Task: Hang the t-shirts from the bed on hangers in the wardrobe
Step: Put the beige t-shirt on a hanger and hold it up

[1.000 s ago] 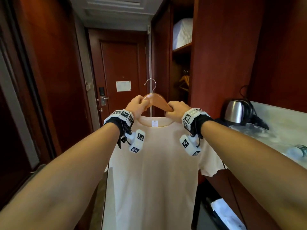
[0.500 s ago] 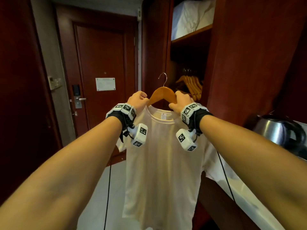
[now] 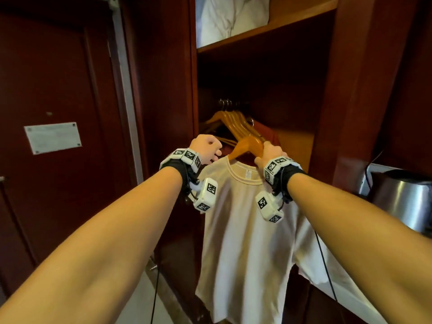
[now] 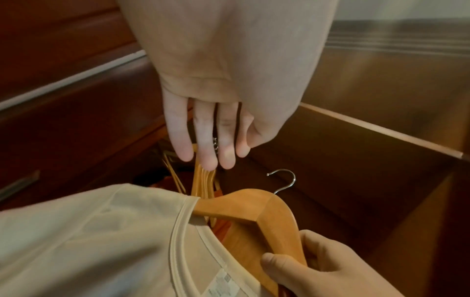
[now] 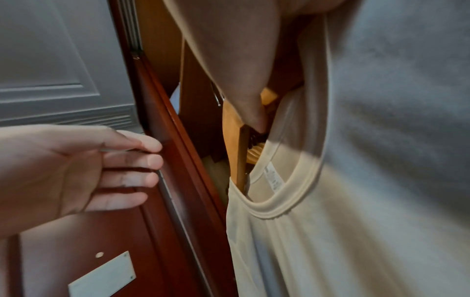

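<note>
A cream t-shirt (image 3: pixel 245 230) hangs on a wooden hanger (image 3: pixel 249 146) in front of the open wardrobe (image 3: pixel 257 78). My right hand (image 3: pixel 268 150) grips the hanger's right arm at the collar; the left wrist view shows its fingers curled round the wood (image 4: pixel 279 231). The metal hook (image 4: pixel 284 178) is free and points into the wardrobe. My left hand (image 3: pixel 214 152) is off the hanger, just left of it. Its fingers (image 4: pixel 208 140) are straight and hold nothing. Several empty wooden hangers (image 3: pixel 231 120) hang on the rail behind.
A shelf with white bedding (image 3: pixel 229 17) lies above the hanging space. A dark red door with a metal plate (image 3: pixel 52 137) stands to the left. A steel kettle (image 3: pixel 402 199) sits at the right. Something red (image 3: pixel 266 134) hangs behind the empty hangers.
The view has swung right, from the door to the wardrobe opening. My left hand has let go of the hanger. The right hand has carried shirt and hanger toward the rail.
</note>
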A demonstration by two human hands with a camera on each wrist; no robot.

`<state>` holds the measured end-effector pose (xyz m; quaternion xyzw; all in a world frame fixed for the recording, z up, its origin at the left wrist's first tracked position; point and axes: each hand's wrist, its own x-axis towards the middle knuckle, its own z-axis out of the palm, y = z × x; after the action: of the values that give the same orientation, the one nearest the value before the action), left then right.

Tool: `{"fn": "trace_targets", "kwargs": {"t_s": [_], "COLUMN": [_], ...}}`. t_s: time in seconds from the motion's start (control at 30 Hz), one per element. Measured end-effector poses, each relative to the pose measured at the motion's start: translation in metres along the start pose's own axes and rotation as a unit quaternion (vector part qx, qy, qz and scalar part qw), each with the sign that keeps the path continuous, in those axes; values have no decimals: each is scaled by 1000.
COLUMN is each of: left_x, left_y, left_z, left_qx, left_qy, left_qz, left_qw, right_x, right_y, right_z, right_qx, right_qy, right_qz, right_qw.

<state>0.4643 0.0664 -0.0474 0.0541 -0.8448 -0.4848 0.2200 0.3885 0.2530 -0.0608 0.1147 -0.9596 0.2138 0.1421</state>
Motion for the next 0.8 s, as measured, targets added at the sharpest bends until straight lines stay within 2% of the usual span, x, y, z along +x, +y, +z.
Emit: {"fn": "trace_targets", "kwargs": {"t_s": [0.33,0.47,0.6,0.67,0.8], "left_x": [162,215,269,295,346], "left_y": [-31,-39,-48,-51,-58], "left_z": [36,47,62,72,93], "left_qx": [47,59,140,192,286], "left_qy": [-93,-90,-85,-86,-89], "left_qz": [79,110,150,169,194], "left_qw": [991,988,975,963,934], "right_x": [137,175,204,218,254], "right_y": [7,18,29,36,49], "right_z": [46,52,43,43,61], "right_qx": [-18,-56,-56,-55,-126], "right_qy": [-12,-36,-59,-50,-12], "right_qz": [103,134,166,170,160], "right_qw": [994,989,983,983,979]}}
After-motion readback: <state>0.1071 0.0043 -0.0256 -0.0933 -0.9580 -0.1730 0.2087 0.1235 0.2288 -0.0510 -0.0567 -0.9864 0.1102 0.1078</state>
